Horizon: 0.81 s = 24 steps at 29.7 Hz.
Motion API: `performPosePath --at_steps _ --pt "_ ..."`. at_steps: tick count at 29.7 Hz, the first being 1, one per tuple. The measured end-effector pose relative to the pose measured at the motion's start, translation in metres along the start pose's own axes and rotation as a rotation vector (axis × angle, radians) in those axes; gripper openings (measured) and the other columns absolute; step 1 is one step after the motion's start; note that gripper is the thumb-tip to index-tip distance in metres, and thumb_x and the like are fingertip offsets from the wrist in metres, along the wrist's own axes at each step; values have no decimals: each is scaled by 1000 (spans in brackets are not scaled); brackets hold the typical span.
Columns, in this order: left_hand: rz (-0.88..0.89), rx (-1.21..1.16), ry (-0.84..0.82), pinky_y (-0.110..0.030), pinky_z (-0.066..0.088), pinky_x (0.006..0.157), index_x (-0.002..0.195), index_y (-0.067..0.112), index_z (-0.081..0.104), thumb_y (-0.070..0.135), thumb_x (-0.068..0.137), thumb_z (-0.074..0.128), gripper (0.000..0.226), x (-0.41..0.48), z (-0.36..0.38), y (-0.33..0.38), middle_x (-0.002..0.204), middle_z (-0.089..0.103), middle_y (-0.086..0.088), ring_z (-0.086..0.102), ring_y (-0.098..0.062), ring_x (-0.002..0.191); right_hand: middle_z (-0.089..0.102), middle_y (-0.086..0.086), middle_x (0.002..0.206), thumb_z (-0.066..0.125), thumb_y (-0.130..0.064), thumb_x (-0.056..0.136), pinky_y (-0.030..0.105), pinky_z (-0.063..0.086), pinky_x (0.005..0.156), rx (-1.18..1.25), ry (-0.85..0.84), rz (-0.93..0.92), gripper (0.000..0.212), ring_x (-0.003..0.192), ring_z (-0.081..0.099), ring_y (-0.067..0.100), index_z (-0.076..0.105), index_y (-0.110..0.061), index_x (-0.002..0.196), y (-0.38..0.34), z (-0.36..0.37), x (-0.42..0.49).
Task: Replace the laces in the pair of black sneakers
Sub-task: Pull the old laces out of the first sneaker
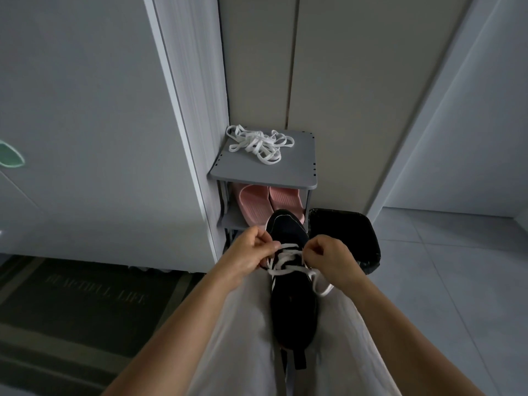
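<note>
A black sneaker (291, 307) lies between my knees on my light trousers, toe pointing away from me. A white lace (288, 260) crosses its eyelets in several rows, and one loop hangs off its right side. My left hand (250, 254) pinches the lace at the left of the top rows. My right hand (328, 254) pinches the lace at the right. A tangled pile of loose white laces (258, 142) lies on top of the grey shoe rack (300, 170) ahead. The second sneaker is not in view.
Pink slippers (268, 200) sit on the rack's lower shelf. A bin with a black bag (348, 241) stands right of the rack. A dark doormat (85, 307) covers the floor at left, grey tiles at right. Walls and a door frame close in behind.
</note>
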<state>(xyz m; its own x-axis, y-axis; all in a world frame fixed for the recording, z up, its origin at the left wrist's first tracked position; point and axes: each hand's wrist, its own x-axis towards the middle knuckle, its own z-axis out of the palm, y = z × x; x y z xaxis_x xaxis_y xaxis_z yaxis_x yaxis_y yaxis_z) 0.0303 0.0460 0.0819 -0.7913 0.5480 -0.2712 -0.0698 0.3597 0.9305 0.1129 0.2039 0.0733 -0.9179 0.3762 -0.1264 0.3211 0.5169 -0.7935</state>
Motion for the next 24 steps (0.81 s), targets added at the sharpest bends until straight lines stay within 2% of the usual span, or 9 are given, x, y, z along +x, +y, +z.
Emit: performPosePath --at_steps 2,4,6,11,13,15,17,21,24 --pt "37 51 -5 -12 40 55 86 16 52 24 85 65 15 -4 0 -8 77 57 0 51 -7 65 67 1 76 63 -14 85 32 53 77 91 -2 26 5 73 63 15 63 -14 80 4 0 -1" --pt "49 195 -15 -14 39 58 85 16 54 28 82 68 19 -5 5 -19 76 56 0 50 -8 66 67 0 76 69 -20 82 29 52 74 132 -55 47 5 73 63 14 65 -17 81 6 2 -3" --pt "91 317 4 -13 35 55 82 16 55 26 83 68 17 -6 10 -25 69 53 5 48 -7 62 63 -5 73 71 -21 80 25 48 71 93 -94 45 10 71 60 9 62 -23 76 7 5 -5" --pt "289 435 125 -28 43 64 79 15 52 20 91 57 13 -5 7 -12 71 56 5 56 -15 68 64 3 79 59 -13 86 33 50 78 9 -40 56 15 77 61 19 56 -19 73 0 6 -2" --pt "238 368 74 -27 42 64 78 16 50 20 92 55 15 -2 5 -1 69 54 4 52 -12 63 62 8 73 55 -9 85 35 48 70 5 -54 58 17 67 57 20 54 -12 68 -6 1 4" --pt "124 243 -32 -28 41 65 79 17 51 20 92 54 14 1 3 6 70 53 2 48 -12 64 53 7 64 53 -7 85 31 39 56 48 -98 82 17 56 44 15 52 -9 67 -14 -8 9" --pt "89 238 -76 -23 38 64 79 19 52 19 91 57 13 5 -6 9 72 52 3 47 -9 66 46 5 63 55 -7 85 26 32 51 103 -142 112 16 54 38 13 51 -10 70 -17 -16 12" --pt "115 162 -18 -21 41 66 87 18 56 21 83 67 12 3 -20 7 79 56 0 52 -10 71 55 2 70 69 -11 81 24 44 61 149 -87 51 13 64 50 13 56 -13 77 -13 -18 7" --pt "55 93 9 -25 44 71 97 14 53 33 78 71 32 -7 -10 -7 86 54 -2 52 -13 78 60 -1 76 72 -18 79 22 47 67 229 -120 97 14 71 57 11 59 -16 85 -1 -16 -4"
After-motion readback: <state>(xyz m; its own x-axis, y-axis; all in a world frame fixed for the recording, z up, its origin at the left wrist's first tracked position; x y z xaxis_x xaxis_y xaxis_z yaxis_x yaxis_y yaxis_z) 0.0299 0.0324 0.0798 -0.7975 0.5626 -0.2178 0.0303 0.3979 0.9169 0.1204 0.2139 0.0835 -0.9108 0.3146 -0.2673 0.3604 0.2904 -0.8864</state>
